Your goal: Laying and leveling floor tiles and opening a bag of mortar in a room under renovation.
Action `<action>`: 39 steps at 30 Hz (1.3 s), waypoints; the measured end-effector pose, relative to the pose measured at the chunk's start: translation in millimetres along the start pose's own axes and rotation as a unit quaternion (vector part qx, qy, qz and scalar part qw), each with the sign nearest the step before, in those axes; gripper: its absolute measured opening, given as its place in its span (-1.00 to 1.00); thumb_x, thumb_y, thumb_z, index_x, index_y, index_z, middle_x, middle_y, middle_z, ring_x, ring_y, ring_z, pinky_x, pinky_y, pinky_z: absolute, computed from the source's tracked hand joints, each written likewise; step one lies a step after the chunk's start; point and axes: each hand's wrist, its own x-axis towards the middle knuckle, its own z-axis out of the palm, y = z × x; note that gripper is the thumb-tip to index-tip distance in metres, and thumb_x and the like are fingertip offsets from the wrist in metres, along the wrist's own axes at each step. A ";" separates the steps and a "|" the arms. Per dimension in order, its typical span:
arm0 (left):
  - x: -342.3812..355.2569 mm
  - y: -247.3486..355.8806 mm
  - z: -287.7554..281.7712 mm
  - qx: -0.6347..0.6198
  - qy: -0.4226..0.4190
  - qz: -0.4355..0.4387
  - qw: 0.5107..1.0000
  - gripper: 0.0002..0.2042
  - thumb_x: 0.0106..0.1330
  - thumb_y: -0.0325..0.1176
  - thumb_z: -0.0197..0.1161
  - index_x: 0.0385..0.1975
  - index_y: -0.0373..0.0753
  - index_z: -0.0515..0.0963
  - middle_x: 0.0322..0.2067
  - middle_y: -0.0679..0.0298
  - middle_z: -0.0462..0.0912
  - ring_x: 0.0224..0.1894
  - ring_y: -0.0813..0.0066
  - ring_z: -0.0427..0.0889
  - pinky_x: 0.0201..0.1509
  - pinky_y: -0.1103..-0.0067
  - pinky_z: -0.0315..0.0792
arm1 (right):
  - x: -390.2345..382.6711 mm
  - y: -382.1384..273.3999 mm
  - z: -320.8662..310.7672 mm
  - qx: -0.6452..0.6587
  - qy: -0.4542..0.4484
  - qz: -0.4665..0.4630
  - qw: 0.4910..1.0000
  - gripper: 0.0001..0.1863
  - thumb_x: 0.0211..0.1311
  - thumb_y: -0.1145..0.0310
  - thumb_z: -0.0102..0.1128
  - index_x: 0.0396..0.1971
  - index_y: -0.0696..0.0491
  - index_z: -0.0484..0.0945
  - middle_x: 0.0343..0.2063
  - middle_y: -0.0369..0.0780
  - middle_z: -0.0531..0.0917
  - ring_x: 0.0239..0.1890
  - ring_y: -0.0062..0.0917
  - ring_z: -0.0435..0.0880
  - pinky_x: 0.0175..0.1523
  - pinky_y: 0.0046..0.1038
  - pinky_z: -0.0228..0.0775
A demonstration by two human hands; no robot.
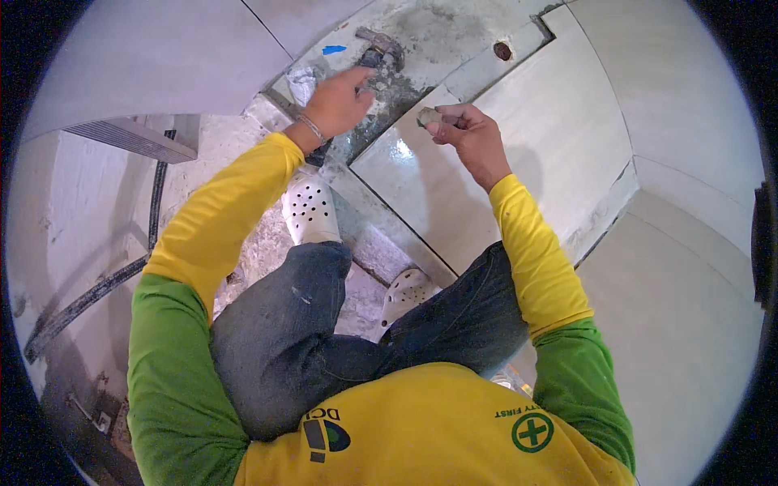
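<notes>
Right at the fingertips, slightly above the middle of the frame, I see the person's right hand (472,144) with its grip pinched, thumb to fingers, on a small greyish fragment (430,118), held above a large pale tile (559,105). To its left, in the upper middle, the left hand (336,104) is over the handle of a hammer (382,47); I can't tell from here whether that grip is closed around it. The hammer's head lies on rough, stained concrete (429,36), and a blue scrap (334,49) sits to the left of the head. Farther right, near the top, is a round rusty-brown hole (502,51). Lower down, white perforated clogs (309,209) show near the jeans (279,324), and a black hose (89,300) curves along the left side.
</notes>
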 end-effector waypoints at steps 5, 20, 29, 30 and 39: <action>-4.3 40.2 -7.7 -0.467 -0.218 -0.156 0.842 -0.59 0.26 -0.18 0.27 0.00 -0.32 0.50 -0.38 0.28 0.62 -0.34 0.56 0.60 -0.22 0.60 0.53 | -2.2 -16.7 18.4 0.085 -0.027 0.038 0.995 -0.66 0.03 0.45 0.37 -0.16 0.19 0.55 -0.42 -0.23 0.65 -0.40 -0.58 0.61 -0.26 -0.55 0.49; -1.4 -22.8 -87.3 -0.260 0.034 -0.151 0.953 -0.69 0.17 -0.22 0.36 -0.19 -0.31 0.63 -0.40 0.33 0.66 -0.42 0.64 0.57 -0.29 0.70 0.47 | 18.7 51.9 213.3 -0.090 0.105 0.058 0.989 -0.08 -0.13 0.13 0.43 0.14 0.33 0.15 0.00 0.21 0.47 0.03 0.02 0.50 0.15 -0.26 0.33; -32.4 -52.4 -38.5 -0.227 0.001 -0.176 0.958 -0.72 0.13 -0.20 0.38 -0.31 -0.28 0.61 -0.44 0.27 0.67 -0.43 0.61 0.57 -0.29 0.65 0.47 | 3.4 12.1 82.7 0.132 -0.006 0.175 0.976 -0.69 -0.01 0.38 0.19 -0.23 0.02 0.37 -0.61 -0.30 0.41 -0.67 -0.59 0.40 -0.63 -0.51 0.28; -32.9 -53.3 -25.2 -0.225 -0.007 -0.177 0.958 -0.75 0.12 -0.21 0.38 -0.36 -0.25 0.60 -0.46 0.26 0.66 -0.43 0.57 0.58 -0.29 0.62 0.47 | -3.9 2.8 54.6 0.151 -0.037 0.219 0.963 -0.69 0.04 0.36 0.16 -0.18 0.04 0.38 -0.60 -0.30 0.41 -0.67 -0.61 0.40 -0.63 -0.54 0.27; 3.8 -67.4 72.2 0.086 -0.045 -0.021 0.995 -0.69 0.04 -0.07 0.35 -0.47 -0.21 0.57 -0.42 0.10 0.62 -0.33 0.05 0.61 -0.21 0.29 0.49 | -36.5 24.3 -37.7 0.173 -0.190 0.294 0.921 -0.46 0.10 0.35 0.12 0.14 0.07 0.32 -0.58 -0.33 0.41 -0.72 -0.70 0.38 -0.65 -0.60 0.31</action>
